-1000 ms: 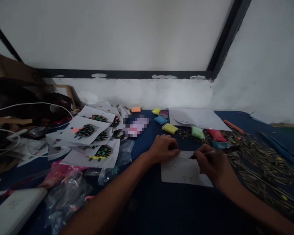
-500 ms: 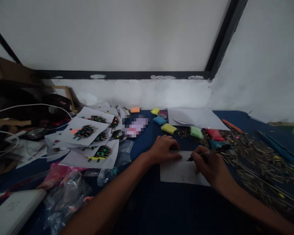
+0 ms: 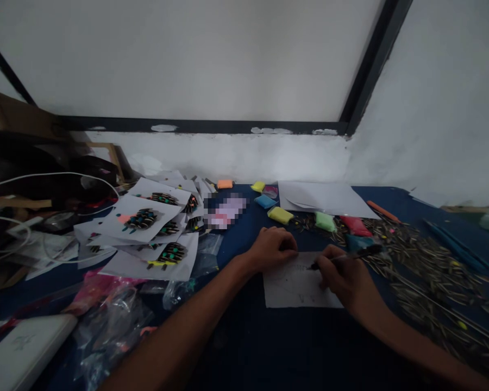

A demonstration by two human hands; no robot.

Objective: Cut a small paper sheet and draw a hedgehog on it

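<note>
A slight slide to the left since half a second ago, with the small sheet of paper (image 3: 295, 285) and the right hand (image 3: 344, 278) both a touch over, and with the left hand (image 3: 274, 247) drawn back a little at the thumb. Gripping a dark pen (image 3: 367, 252) now on the right, tip down by a row of short strokes (image 3: 300, 267) in the upper part of the sheet; touching or just above, impossible to tell. Over to the left: resting across the sheet's upper left corner, loosely curled, with no object to be seen in the fingers; fingertips tucked away, so no telling how far closed.

And progress? Already down on the sheet: that row near the top, plus faint marks (image 3: 307, 297) towards the lower edge, too dim to read. Partway through the drawing, by the look of it, with plenty of bare paper in between; how much left, not to be judged. No seed-like pieces (image 3: 440, 260) visible on this sheet, unlike on the piled sheets (image 3: 110, 231) at far left. All on a blue table (image 3: 244, 347).
</note>
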